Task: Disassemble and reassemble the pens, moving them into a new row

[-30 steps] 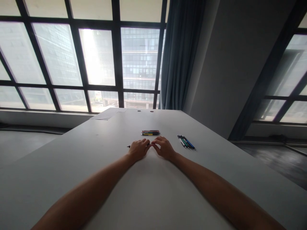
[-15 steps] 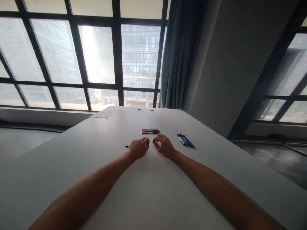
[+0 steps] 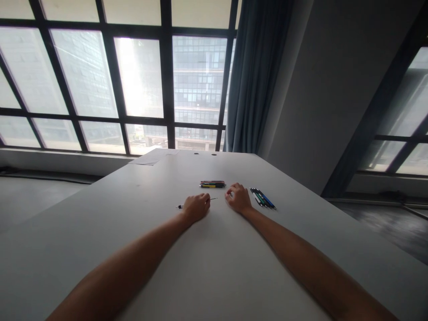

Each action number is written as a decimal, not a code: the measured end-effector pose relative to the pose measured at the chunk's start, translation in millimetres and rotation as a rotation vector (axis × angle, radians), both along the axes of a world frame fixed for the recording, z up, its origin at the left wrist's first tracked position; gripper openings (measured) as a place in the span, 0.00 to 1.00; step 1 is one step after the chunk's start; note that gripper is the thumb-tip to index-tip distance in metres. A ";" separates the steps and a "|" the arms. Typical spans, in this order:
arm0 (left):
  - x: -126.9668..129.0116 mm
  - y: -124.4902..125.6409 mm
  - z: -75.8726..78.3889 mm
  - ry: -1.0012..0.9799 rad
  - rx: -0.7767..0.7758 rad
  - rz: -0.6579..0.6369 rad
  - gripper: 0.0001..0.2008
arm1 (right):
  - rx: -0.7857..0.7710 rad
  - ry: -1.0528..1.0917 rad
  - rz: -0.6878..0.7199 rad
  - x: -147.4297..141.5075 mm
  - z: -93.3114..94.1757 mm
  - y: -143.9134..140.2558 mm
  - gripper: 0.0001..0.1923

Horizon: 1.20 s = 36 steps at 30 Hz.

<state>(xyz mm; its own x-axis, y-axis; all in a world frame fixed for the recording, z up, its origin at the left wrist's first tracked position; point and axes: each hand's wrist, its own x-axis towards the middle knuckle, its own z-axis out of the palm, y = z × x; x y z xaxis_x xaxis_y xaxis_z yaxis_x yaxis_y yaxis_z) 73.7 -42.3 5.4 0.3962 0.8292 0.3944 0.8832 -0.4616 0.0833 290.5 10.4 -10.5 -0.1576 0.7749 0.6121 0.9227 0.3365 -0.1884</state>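
My left hand (image 3: 197,207) is closed on a pen over the white table (image 3: 200,267). The pen's black-and-white end (image 3: 179,206) shows left of the hand, and a thin dark refill-like tip (image 3: 214,198) sticks out on the right. The middle of the pen is hidden by my fingers. To its right, my right hand (image 3: 238,197) is apart from that tip, with thumb and forefinger curled together in a pinch. A small pale bit shows within the finger loop, too small to name.
Beyond my hands lies a row of pens (image 3: 212,184), one of them yellow. Several blue, green and black pens (image 3: 263,198) lie slanted to the right of my right hand. Paper sheets (image 3: 147,158) rest at the far left edge, near the windows and a blue curtain (image 3: 250,80).
My right hand has moved right, away from the thin tip that it was touching or nearly touching. The left hand still holds the pen, and the view has shifted slightly.
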 end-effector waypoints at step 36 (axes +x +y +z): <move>-3.1 -0.3 -0.8 -0.017 -0.011 -0.018 0.19 | 0.030 -0.131 0.351 -23.0 8.7 -35.3 0.06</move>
<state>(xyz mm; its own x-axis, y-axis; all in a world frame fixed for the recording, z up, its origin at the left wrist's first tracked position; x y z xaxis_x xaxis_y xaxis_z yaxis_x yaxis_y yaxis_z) 70.6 -42.6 4.6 0.4043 0.8264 0.3920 0.8733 -0.4761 0.1029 267.5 -24.9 -1.9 -0.4889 0.6417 0.5909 0.7655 0.6404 -0.0620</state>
